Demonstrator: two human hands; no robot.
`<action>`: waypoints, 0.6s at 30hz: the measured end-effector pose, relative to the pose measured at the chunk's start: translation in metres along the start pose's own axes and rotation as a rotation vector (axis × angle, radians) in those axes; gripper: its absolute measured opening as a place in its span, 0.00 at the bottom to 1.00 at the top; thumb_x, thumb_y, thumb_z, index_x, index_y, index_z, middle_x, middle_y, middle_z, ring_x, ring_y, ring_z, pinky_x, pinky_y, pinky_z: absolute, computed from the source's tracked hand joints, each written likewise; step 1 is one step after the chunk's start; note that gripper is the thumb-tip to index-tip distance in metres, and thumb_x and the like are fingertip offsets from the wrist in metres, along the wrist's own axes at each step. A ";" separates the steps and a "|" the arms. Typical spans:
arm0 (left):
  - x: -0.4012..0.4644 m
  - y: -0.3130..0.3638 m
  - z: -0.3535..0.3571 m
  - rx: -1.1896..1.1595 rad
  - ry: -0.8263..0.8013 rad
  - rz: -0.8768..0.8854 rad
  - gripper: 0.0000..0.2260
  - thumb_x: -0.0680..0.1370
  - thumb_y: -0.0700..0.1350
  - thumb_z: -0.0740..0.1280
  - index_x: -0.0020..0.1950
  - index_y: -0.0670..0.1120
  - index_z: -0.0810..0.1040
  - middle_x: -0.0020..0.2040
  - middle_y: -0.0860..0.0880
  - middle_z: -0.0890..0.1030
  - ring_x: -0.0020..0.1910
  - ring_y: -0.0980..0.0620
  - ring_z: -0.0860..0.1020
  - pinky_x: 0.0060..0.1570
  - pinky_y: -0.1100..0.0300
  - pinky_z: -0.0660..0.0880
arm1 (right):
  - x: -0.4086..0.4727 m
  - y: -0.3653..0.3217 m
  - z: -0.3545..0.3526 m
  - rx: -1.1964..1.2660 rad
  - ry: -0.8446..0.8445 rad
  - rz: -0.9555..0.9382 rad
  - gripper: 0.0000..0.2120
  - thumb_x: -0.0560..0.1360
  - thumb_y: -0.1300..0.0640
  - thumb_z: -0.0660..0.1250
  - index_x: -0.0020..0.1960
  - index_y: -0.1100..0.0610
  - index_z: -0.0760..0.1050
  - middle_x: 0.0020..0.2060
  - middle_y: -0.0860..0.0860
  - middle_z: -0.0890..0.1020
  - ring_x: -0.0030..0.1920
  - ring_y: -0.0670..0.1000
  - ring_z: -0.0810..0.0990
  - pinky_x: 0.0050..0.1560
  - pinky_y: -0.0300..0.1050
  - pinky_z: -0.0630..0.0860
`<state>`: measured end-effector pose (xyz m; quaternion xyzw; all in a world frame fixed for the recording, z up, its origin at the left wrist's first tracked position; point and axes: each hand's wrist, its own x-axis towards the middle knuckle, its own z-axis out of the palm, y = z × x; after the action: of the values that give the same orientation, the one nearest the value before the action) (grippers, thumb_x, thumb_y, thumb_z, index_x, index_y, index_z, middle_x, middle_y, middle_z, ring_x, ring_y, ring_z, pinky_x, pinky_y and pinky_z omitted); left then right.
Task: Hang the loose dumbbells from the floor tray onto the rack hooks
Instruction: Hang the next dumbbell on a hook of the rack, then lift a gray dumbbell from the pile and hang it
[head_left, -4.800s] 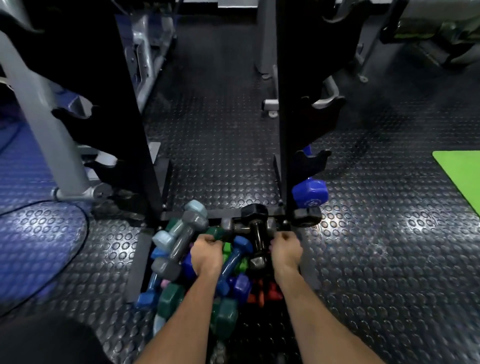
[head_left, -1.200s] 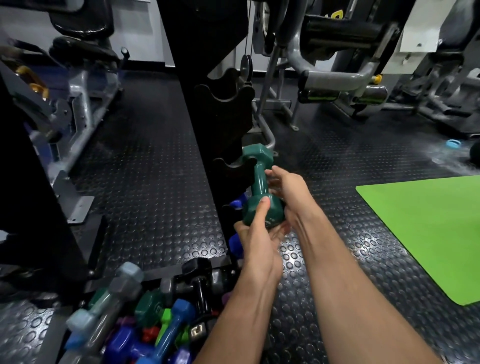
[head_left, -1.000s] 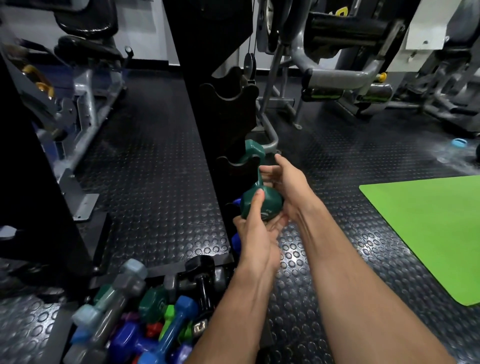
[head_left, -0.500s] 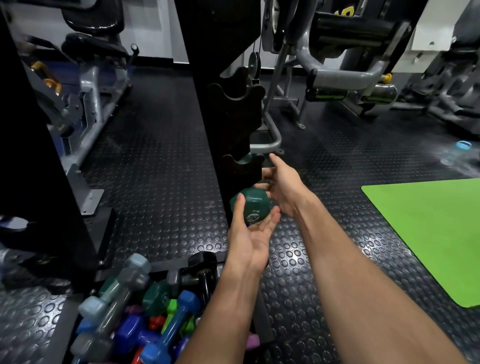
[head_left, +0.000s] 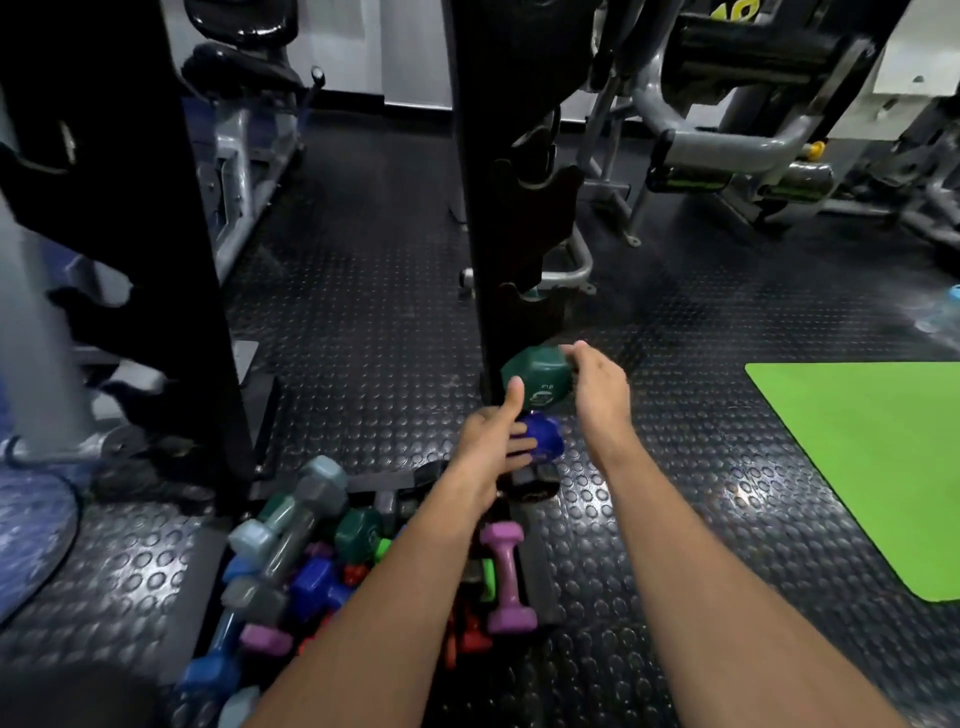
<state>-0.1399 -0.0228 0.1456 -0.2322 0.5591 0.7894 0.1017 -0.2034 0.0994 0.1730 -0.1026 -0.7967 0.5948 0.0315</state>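
Observation:
A dark green dumbbell (head_left: 540, 382) hangs on a low hook of the black rack post (head_left: 480, 208), its near head facing me. My left hand (head_left: 491, 441) is open just below it, thumb up against the green head. My right hand (head_left: 597, 387) is at the head's right side with loosely bent fingers, gripping nothing. A blue dumbbell (head_left: 545, 441) and a black one (head_left: 530, 480) sit on the hooks underneath. The floor tray (head_left: 205, 597) at lower left holds several loose dumbbells, among them a grey one (head_left: 291, 514) and a pink one (head_left: 506, 582).
Empty hooks (head_left: 537, 208) stand higher on the post. A second black rack upright (head_left: 171, 234) rises at the left. Gym machines (head_left: 727, 130) fill the back right. A green mat (head_left: 872, 467) lies on the studded rubber floor at the right.
The green dumbbell went from both hands onto the low hook. My left hand has dropped away below it, my right hand has slid off to its side, and my view has tilted down.

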 end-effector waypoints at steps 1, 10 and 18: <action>-0.004 -0.005 -0.010 0.061 0.002 -0.006 0.27 0.75 0.68 0.67 0.56 0.45 0.78 0.53 0.43 0.84 0.50 0.45 0.85 0.53 0.48 0.83 | -0.011 0.010 0.004 -0.027 0.109 -0.005 0.17 0.82 0.45 0.59 0.58 0.51 0.84 0.55 0.49 0.85 0.56 0.50 0.81 0.58 0.48 0.75; -0.015 -0.073 -0.133 0.691 0.272 -0.099 0.10 0.79 0.53 0.70 0.44 0.47 0.81 0.47 0.44 0.84 0.53 0.43 0.82 0.54 0.52 0.77 | -0.106 0.088 0.069 -0.023 0.318 0.272 0.07 0.78 0.56 0.67 0.55 0.52 0.75 0.52 0.52 0.82 0.54 0.58 0.82 0.60 0.56 0.77; -0.032 -0.089 -0.223 0.640 0.698 -0.139 0.10 0.80 0.46 0.66 0.56 0.44 0.84 0.58 0.40 0.84 0.60 0.38 0.80 0.52 0.55 0.73 | -0.144 0.100 0.167 -0.153 -0.328 0.295 0.07 0.78 0.51 0.67 0.49 0.51 0.83 0.47 0.54 0.86 0.53 0.57 0.85 0.58 0.48 0.80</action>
<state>-0.0182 -0.1952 0.0276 -0.4772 0.7581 0.4437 0.0267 -0.0788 -0.0599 0.0393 -0.1220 -0.8103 0.5395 -0.1938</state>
